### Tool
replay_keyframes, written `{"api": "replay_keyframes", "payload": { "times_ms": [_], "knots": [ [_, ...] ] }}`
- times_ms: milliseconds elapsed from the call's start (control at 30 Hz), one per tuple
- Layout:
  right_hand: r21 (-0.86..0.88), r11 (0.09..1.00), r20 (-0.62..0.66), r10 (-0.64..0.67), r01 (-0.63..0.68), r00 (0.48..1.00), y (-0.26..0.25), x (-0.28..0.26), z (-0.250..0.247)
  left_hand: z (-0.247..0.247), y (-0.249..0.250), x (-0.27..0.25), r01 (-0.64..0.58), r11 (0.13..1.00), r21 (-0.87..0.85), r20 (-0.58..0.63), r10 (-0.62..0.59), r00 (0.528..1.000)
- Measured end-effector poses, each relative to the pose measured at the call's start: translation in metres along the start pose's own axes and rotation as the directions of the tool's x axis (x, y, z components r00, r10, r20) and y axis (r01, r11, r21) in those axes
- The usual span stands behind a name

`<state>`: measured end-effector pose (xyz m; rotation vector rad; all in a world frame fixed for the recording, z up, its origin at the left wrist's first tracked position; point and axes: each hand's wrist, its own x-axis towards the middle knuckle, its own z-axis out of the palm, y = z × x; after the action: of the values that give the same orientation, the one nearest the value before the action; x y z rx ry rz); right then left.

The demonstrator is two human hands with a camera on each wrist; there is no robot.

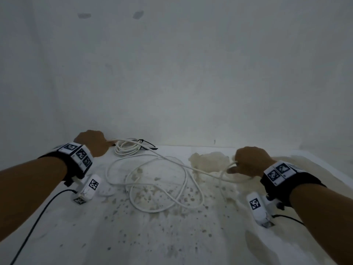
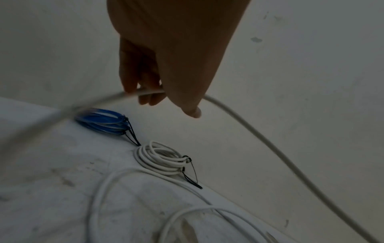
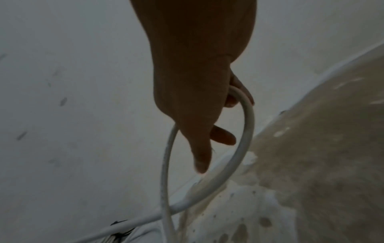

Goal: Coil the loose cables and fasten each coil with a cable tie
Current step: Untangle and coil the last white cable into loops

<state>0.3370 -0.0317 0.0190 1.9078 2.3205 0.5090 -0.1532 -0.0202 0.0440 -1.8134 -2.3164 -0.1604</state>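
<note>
both hands are curled around the loose white cable (image 1: 172,161): left hand (image 1: 91,142) at 10 o'clock, right hand (image 1: 250,161) at 3 o'clock holding a loop.

Blurred white cable (image 2: 62,111) (left stretch)

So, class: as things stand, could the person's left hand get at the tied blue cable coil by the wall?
Probably yes, but not freely. The left hand hangs just above the tied blue cable coil with nothing between them, yet its fingers pinch the loose white cable, so it would have to let go first.
</note>
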Motion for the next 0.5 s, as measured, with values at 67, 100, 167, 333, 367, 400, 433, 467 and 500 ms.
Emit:
{"api": "replay_keyframes", "payload": {
  "times_ms": [67,100,167,333,367,400,433,467,500],
  "knots": [
    [0.077,0.994,0.036,0.076,-0.078,0.996,0.004,0.000,0.012,-0.002,-0.006,-0.001,0.013,0.999,-0.033,0.077,-0.010,0.997],
    [0.181,0.977,0.042,0.103,-0.109,0.994,0.003,0.001,0.014,-0.005,-0.003,-0.001,0.003,0.998,-0.068,0.108,0.004,0.994],
    [0.451,0.881,0.051,0.133,-0.141,0.990,-0.005,0.007,0.015,-0.018,0.013,-0.003,-0.054,0.989,-0.135,0.106,0.069,0.992],
    [0.854,0.485,0.265,-0.099,-0.187,0.959,-0.037,0.015,-0.028,-0.077,0.074,0.002,-0.375,0.882,-0.285,-0.054,0.376,0.925],
    [0.879,0.436,0.295,-0.181,-0.193,0.938,-0.042,0.014,-0.040,-0.088,0.086,0.007,-0.412,0.858,-0.305,-0.070,0.412,0.909],
    [0.908,0.375,0.291,-0.238,-0.189,0.927,-0.048,0.013,-0.052,-0.097,0.096,0.009,-0.440,0.838,-0.322,-0.073,0.442,0.894],
    [0.941,0.288,0.255,-0.251,-0.179,0.934,-0.052,0.012,-0.063,-0.102,0.104,0.014,-0.458,0.825,-0.330,-0.069,0.463,0.884],
    [0.971,0.176,0.196,-0.217,-0.159,0.956,-0.056,0.012,-0.073,-0.103,0.110,0.019,-0.468,0.814,-0.343,-0.058,0.479,0.876],
    [0.991,0.066,0.124,-0.149,-0.115,0.981,-0.058,0.012,-0.081,-0.101,0.117,0.023,-0.471,0.810,-0.351,-0.033,0.492,0.870]
  ]
}}
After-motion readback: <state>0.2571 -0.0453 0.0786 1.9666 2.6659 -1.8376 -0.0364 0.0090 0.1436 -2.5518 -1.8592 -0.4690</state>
